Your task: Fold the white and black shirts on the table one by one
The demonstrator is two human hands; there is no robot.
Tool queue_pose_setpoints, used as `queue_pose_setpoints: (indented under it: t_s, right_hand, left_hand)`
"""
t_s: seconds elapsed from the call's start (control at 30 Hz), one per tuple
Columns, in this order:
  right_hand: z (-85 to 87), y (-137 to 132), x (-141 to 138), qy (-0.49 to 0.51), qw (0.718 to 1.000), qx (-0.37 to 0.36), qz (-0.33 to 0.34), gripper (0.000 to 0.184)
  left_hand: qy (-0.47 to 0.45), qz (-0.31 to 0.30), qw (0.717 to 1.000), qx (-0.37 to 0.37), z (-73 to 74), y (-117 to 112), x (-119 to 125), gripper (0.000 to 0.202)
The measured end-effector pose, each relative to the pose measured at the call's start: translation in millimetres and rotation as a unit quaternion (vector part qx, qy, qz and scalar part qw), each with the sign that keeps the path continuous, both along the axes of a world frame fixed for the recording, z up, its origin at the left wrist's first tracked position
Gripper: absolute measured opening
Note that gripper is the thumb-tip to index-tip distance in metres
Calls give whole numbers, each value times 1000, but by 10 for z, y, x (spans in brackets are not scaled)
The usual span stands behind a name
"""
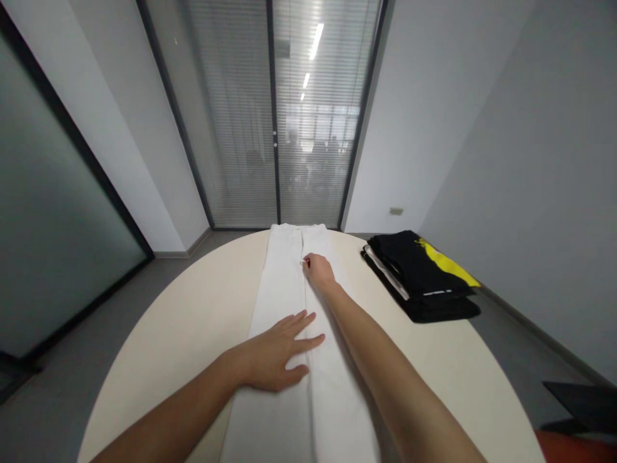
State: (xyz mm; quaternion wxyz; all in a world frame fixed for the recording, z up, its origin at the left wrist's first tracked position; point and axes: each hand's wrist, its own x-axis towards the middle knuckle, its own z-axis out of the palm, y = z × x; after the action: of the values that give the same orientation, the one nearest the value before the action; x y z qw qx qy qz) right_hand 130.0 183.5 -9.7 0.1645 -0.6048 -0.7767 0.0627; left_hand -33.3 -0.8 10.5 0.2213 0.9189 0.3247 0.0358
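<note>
Nearest, white trousers lie lengthwise on the pale table — soft, light cloth, probably easy to crease (best held by its edges). Left hand rests on them, fingers spread; right hand pinches the fabric farther up, by the centre gap.

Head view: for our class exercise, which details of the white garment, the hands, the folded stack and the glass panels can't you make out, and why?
All in the head view:
- Near end of the long white cloth garment: cut off by the bottom edge.
- Cloth beneath the bare left hand: covered by it.
- Exact grip of the bare right hand: too small.
- Lower layers of the folded dark fabric stack: mostly covered by its top.
- Room beyond the dark-framed glass panels: blurred, behind slats.
</note>
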Motion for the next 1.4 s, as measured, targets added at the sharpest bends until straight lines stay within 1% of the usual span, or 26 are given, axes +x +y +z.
queue_pose_setpoints:
  t_s: [0.13, 0.23, 0.3, 0.4, 0.43, 0.47, 0.53, 0.57, 0.6, 0.67, 0.7, 0.77, 0.83, 0.9, 1.07, 1.17, 1.27, 1.33, 1.4]
  right_hand:
    - [-45, -168, 66, -12, 996, 15, 86, 37]
    - [-66, -311, 227, -10, 981, 8, 193, 43]
    - [-43, -424, 390, 19, 966, 15, 256, 41]
    - [84, -681, 658, 78, 954, 41, 286, 30]
    - [149, -799, 736, 92, 951, 35, 292, 26]
    - [220, -933, 800, 103, 950, 16, 294, 22]
    - [365, -1236, 880, 101, 945, -58, 306, 18]
    - [431, -1397, 894, 97, 937, -91, 324, 17]
    - [489, -1556, 890, 88, 921, -124, 358, 17]
    - [567, -1854, 839, 80, 879, -181, 433, 16]
    - [588, -1984, 798, 77, 856, -207, 467, 13]
    - [596, -2195, 706, 64, 824, -248, 506, 14]
    - [579, -2340, 620, 35, 806, -279, 521, 19]
    - [560, -2429, 560, -11, 802, -289, 523, 23]
    - [596, -2534, 520, -102, 817, -243, 513, 31]
    - [650, -2590, 504, -133, 822, -220, 509, 28]
    - [666, -2637, 467, -165, 823, -192, 509, 24]
    - [643, -2634, 445, -173, 825, -181, 506, 25]
    - [599, -2584, 446, -141, 827, -194, 508, 27]
  left_hand:
    - [-1, 4, 1000, 3, -12, -22, 17, 72]
    - [-13, 5, 1000, 8, -49, -39, 23, 71]
    - [-27, 5, 1000, 14, -71, -50, 10, 69]
    - [-61, 11, 998, 28, -58, -62, -39, 63]
    - [-74, 15, 997, 31, -40, -64, -59, 61]
    - [-85, 21, 996, 33, -17, -64, -79, 56]
    - [-98, 39, 994, 39, 31, -58, -113, 45]
    - [-99, 46, 993, 42, 48, -52, -127, 39]
    - [-101, 52, 992, 46, 60, -45, -138, 34]
    - [-104, 56, 992, 51, 60, -26, -152, 30]
    - [-107, 53, 992, 50, 51, -16, -156, 29]
    - [-118, 49, 991, 46, 22, 5, -162, 29]
    - [-131, 48, 989, 42, -11, 24, -167, 28]
    - [-140, 50, 988, 35, -36, 40, -172, 27]
    - [-138, 53, 989, 15, -50, 60, -192, 26]
    - [-136, 52, 989, 15, -46, 62, -196, 28]
    - [-134, 50, 989, 20, -41, 55, -192, 27]
    - [-138, 47, 989, 24, -35, 50, -193, 25]
    - [-151, 40, 988, 19, -26, 53, -202, 22]
